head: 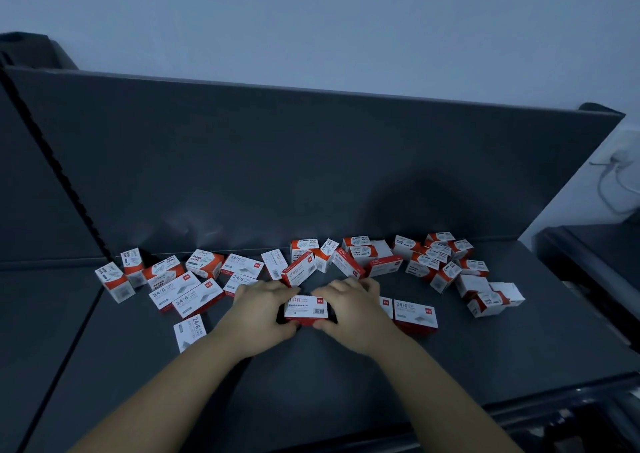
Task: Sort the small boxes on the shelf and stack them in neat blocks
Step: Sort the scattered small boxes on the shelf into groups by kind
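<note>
Shelf (346, 383) dark grey, pale wall (311, 19) behind, boxes (204, 264) scattered, left hand (261, 309) and right hand (349, 309) grasping central box (306, 309).

The scene is dimly lit, with a cold bluish cast. A soft shadow is thrown on the back panel (242, 158) toward 3 o'clock. Straight edges are bowed near the borders, and the print on the box (306, 309) is rendered soft.

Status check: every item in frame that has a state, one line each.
centre box, flat, barcode face up, held at both ends
left hand, curled round the box's left end
right hand, curled round its right end
24/6 box, lying flat, label up, untouched
paper clip boxes, scattered, some standing on end
right heap, jumbled, not stacked
shelf, no neat block on it yet
</note>
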`<state>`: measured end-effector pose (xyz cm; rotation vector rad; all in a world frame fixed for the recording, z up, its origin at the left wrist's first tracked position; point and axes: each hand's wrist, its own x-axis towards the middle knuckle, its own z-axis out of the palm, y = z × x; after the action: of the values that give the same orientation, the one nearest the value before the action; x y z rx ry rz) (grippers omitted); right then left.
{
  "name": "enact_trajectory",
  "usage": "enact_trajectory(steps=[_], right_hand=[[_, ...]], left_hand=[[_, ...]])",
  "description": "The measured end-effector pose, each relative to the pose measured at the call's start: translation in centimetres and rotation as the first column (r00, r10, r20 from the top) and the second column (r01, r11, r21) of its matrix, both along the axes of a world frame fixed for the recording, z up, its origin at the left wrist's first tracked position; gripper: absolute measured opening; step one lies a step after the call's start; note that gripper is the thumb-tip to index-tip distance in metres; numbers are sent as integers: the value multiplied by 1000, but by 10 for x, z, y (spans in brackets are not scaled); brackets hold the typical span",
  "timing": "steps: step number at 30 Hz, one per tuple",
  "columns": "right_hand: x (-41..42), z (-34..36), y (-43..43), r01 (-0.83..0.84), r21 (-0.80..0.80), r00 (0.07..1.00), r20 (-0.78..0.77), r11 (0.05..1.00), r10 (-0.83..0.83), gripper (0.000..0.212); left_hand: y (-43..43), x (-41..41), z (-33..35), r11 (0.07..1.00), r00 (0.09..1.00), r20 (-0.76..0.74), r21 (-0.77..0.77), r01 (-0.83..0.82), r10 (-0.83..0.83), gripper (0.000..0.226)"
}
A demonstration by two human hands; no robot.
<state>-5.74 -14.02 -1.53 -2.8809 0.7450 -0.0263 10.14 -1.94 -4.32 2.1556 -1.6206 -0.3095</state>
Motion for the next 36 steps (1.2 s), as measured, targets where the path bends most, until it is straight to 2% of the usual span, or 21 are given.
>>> enact_trajectory(steps=[2,6,11,14,16,19,21,25,30,32,34,36], right_hand=[[0,1,0,3,-16,1000,-22,1000,-3,50],[-3,1,-1,8,-32,999,-48,999,-10,53],[-6,0,-1,16,-30,999,-46,999,-18,54],[-8,4,-1,49,54,999,-5,997,-48,56],[-8,10,-6,134,102,986,84,986,-143,49],[-4,15,-21,371,22,912,180,928,-369,36],[-1,15,-31,484,-17,867,144,875,-477,36],[6,10,-41,523,-1,852,42,853,-522,38],[9,11,-44,534,-17,843,82,845,-531,29],[4,13,-45,541,77,816,191,837,-545,25],[-5,18,-45,481,319,750,333,816,-572,22],[-14,28,-43,337,586,659,413,737,-629,20]], left_hand=[[-3,1,6,999,998,30,-19,-48,49,67],[-20,4,20,978,985,40,-128,-164,170,43],[-40,6,22,967,958,161,51,-250,239,49],[-47,8,19,959,953,149,57,-276,266,43],[-48,9,17,955,950,122,39,-294,287,39],[-46,9,17,950,950,41,-12,-311,311,33],[-42,9,17,947,949,-14,-61,-316,315,29],[-34,8,20,943,961,-66,-188,-275,267,22],[-23,2,25,919,984,-58,-354,-176,166,20],[-19,-1,25,910,995,-28,-402,-103,100,20],[-15,-2,23,904,999,19,-427,-26,37,22],[-13,-2,18,898,997,72,-439,35,-4,28]])
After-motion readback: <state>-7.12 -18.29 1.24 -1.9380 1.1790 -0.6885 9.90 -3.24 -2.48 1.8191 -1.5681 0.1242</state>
